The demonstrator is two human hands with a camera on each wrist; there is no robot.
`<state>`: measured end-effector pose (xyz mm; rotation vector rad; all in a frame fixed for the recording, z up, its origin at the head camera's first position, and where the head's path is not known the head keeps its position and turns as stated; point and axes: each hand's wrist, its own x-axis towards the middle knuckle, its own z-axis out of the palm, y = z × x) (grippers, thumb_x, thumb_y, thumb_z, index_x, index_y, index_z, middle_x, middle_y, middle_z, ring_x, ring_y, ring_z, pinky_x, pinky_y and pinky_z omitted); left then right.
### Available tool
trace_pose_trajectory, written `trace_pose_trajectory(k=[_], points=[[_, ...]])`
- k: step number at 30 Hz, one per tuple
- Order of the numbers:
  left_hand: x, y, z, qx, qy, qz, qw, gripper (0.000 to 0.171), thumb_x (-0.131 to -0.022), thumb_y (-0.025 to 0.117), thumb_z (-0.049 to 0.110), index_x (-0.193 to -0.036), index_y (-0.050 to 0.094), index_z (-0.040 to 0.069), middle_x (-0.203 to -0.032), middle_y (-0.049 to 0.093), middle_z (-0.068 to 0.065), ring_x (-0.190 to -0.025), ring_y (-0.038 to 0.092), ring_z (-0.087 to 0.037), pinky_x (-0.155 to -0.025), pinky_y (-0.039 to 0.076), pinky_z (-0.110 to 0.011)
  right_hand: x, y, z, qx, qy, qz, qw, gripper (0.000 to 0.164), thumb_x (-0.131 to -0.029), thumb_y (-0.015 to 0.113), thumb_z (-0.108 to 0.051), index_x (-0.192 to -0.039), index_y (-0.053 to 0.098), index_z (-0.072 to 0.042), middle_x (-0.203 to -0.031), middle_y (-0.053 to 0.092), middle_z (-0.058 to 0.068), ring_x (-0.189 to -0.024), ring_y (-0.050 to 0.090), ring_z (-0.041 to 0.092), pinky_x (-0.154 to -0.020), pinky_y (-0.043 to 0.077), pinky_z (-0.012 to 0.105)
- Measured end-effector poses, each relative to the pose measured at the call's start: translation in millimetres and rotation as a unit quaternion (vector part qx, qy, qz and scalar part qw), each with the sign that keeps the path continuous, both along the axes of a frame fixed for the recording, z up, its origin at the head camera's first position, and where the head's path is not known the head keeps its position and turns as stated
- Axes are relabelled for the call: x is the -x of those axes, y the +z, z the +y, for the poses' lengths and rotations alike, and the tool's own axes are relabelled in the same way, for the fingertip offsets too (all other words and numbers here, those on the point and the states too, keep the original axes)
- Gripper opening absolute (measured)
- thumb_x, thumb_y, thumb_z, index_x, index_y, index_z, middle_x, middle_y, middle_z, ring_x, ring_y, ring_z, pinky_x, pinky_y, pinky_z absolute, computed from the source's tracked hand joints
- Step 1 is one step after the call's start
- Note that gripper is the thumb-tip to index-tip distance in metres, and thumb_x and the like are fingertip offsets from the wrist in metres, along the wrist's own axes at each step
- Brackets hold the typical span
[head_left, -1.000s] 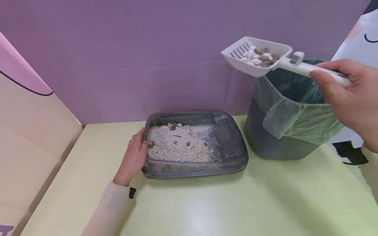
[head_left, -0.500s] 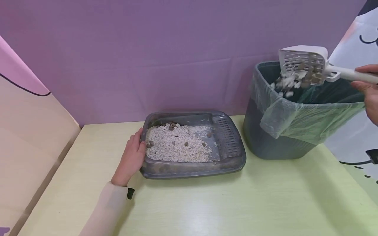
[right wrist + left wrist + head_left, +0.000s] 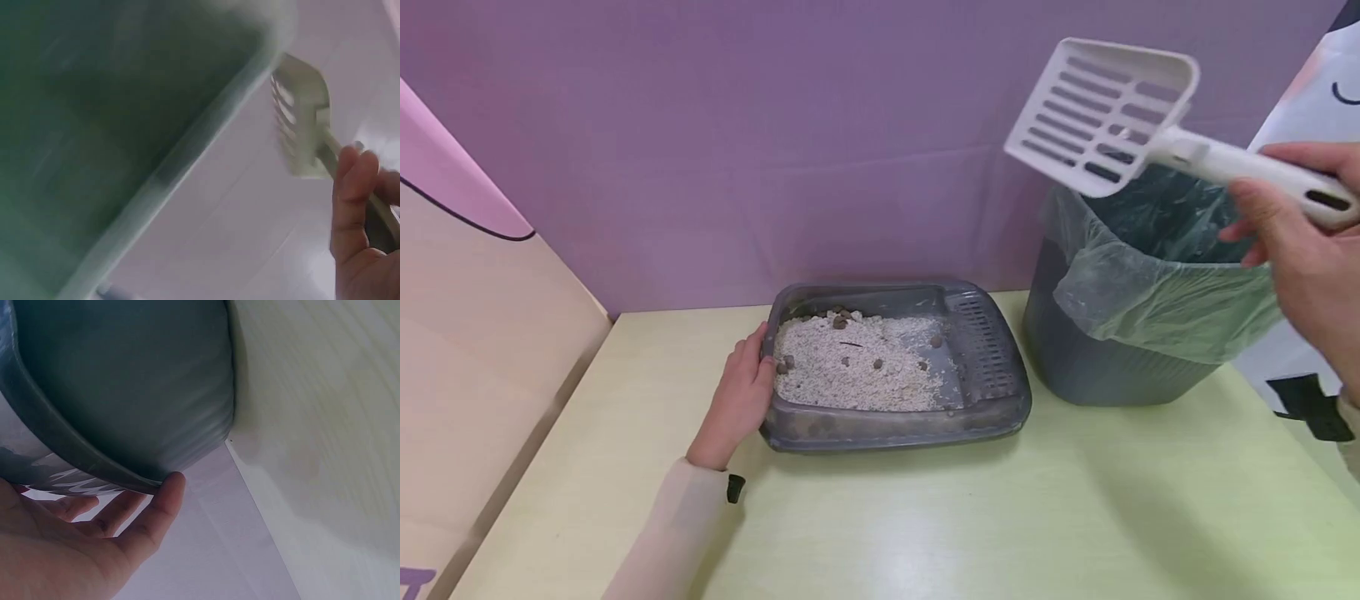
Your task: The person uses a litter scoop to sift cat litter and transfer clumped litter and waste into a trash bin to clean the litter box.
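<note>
With the left hand (image 3: 739, 402) a person holds the left end of a dark grey litter tray (image 3: 895, 431); in the left wrist view the thumb and fingers grip its rim (image 3: 75, 447). Pale litter (image 3: 857, 379) with several brown clumps (image 3: 840, 322) covers the tray's floor. High at the right, the right hand (image 3: 1311, 258) grips the handle of a white slotted litter scoop (image 3: 1176, 147), its bare slotted blade raised over the bin's left side. The right wrist view shows fingers around the handle and the scoop (image 3: 309, 119) past the bin's rim.
A grey bin (image 3: 1097, 362) stands right of the tray, a translucent green bag (image 3: 1172, 304) folded over its rim. Purple cloth (image 3: 775, 150) hangs behind the pale yellow table (image 3: 865, 525). A printed panel (image 3: 475, 333) stands at the left.
The scoop, full of litter and clumps a second ago, tipped over the bin and its load fell in. The right hand has since lifted it up and left, bare. The left hand stays at the tray.
</note>
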<state>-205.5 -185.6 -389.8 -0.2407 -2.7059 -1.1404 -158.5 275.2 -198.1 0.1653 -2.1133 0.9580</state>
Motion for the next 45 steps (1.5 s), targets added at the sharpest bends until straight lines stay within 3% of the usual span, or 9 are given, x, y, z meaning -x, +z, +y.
trace_pose_trajectory(k=[4, 8, 14, 18, 22, 30, 39, 42, 45], points=[[-1.2, 1.6, 1.7, -0.001, -0.001, -0.008, 1.0, 0.053, -0.101, 0.029, 0.021, -0.15, 0.02, 0.005, -0.135, 0.036, -0.021, -0.123, 0.033, -0.033, -0.098, 0.029, -0.051, -13.0, -7.2, -48.0, -0.144, 0.031, -0.028, 0.989, 0.025, -0.087, 0.069, -0.024, -0.107, 0.071, -0.009, -0.06, 0.054, -0.008, -0.043, 0.041, 0.004, -0.041, 0.03, 0.019], [-1.6, 3.2, 5.3, -0.004, -0.003, -0.014, 0.9999, 0.053, -0.101, 0.028, 0.021, -0.151, 0.019, 0.005, -0.136, 0.036, -0.021, -0.123, 0.032, -0.033, -0.098, 0.029, -0.051, 0.4, -32.8, -82.2, -0.287, 0.097, -0.119, 0.945, 0.027, -0.09, 0.065, -0.031, -0.099, 0.071, -0.006, -0.052, 0.048, -0.004, -0.043, 0.036, 0.013, -0.046, 0.031, 0.03], [-4.5, 6.3, 9.8, -0.004, 0.0, -0.013, 0.9999, 0.053, -0.101, 0.03, 0.019, -0.15, 0.021, 0.005, -0.134, 0.037, -0.021, -0.119, 0.034, -0.032, -0.097, 0.031, -0.05, 42.7, -82.3, -106.2, -0.304, 0.168, -0.283, 0.894, 0.032, -0.094, 0.058, -0.033, -0.093, 0.07, -0.003, -0.05, 0.044, -0.001, -0.042, 0.037, 0.014, -0.049, 0.033, 0.032], [-6.1, 7.1, 9.7, 0.003, -0.008, -0.018, 0.9998, 0.053, -0.101, 0.03, 0.019, -0.151, 0.02, 0.005, -0.131, 0.038, -0.02, -0.117, 0.034, -0.031, -0.096, 0.031, -0.049, 63.6, -99.5, -116.0, -0.339, 0.198, -0.311, 0.866, 0.031, -0.095, 0.057, -0.031, -0.073, 0.065, -0.011, -0.052, 0.043, 0.0, -0.041, 0.035, 0.014, -0.047, 0.031, 0.03], [-6.3, 8.8, 7.7, 0.008, -0.023, -0.02, 0.9995, 0.054, -0.101, 0.03, 0.021, -0.151, 0.018, 0.006, -0.131, 0.038, -0.019, -0.119, 0.033, -0.031, -0.098, 0.03, -0.05, 80.1, -103.4, -124.1, -0.374, 0.204, -0.328, 0.843, 0.032, -0.097, 0.054, -0.029, -0.07, 0.064, -0.014, -0.054, 0.046, 0.0, -0.042, 0.036, 0.014, -0.045, 0.03, 0.029], [-3.8, 10.3, 5.0, 0.009, -0.04, -0.017, 0.999, 0.054, -0.1, 0.032, 0.019, -0.151, 0.018, 0.004, -0.133, 0.038, -0.02, -0.121, 0.033, -0.032, -0.098, 0.031, -0.049, 112.5, -117.3, -133.4, -0.392, 0.229, -0.444, 0.772, 0.029, -0.101, 0.046, -0.023, -0.118, 0.054, -0.001, -0.089, 0.06, 0.005, -0.068, 0.052, 0.017, -0.063, 0.04, 0.035], [-4.6, 9.2, 12.7, 0.001, -0.047, -0.016, 0.9987, 0.054, -0.101, 0.032, 0.018, -0.151, 0.018, 0.005, -0.133, 0.038, -0.02, -0.119, 0.034, -0.032, -0.096, 0.031, -0.05, 124.4, -136.4, -162.6, -0.353, 0.299, -0.481, 0.744, 0.047, -0.102, 0.044, -0.021, -0.141, 0.027, -0.001, -0.137, 0.043, 0.018, -0.105, 0.053, 0.026, -0.078, 0.039, 0.04], [-6.2, 9.0, 16.4, 0.003, -0.044, -0.018, 0.9989, 0.054, -0.101, 0.031, 0.02, -0.152, 0.017, 0.007, -0.134, 0.037, -0.019, -0.12, 0.033, -0.03, -0.097, 0.031, -0.049, 120.6, -136.3, -163.9, -0.347, 0.305, -0.486, 0.742, 0.047, -0.102, 0.041, -0.023, -0.142, 0.025, -0.003, -0.14, 0.041, 0.015, -0.096, 0.053, 0.023, -0.076, 0.037, 0.039], [-8.6, 9.5, 19.0, 0.007, -0.038, -0.02, 0.9991, 0.054, -0.101, 0.029, 0.021, -0.152, 0.015, 0.007, -0.134, 0.035, -0.019, -0.121, 0.031, -0.031, -0.097, 0.03, -0.05, 113.9, -131.1, -157.7, -0.33, 0.317, -0.488, 0.743, 0.041, -0.102, 0.041, -0.024, -0.137, 0.029, -0.006, -0.12, 0.053, 0.015, -0.071, 0.047, 0.019, -0.066, 0.037, 0.037]])
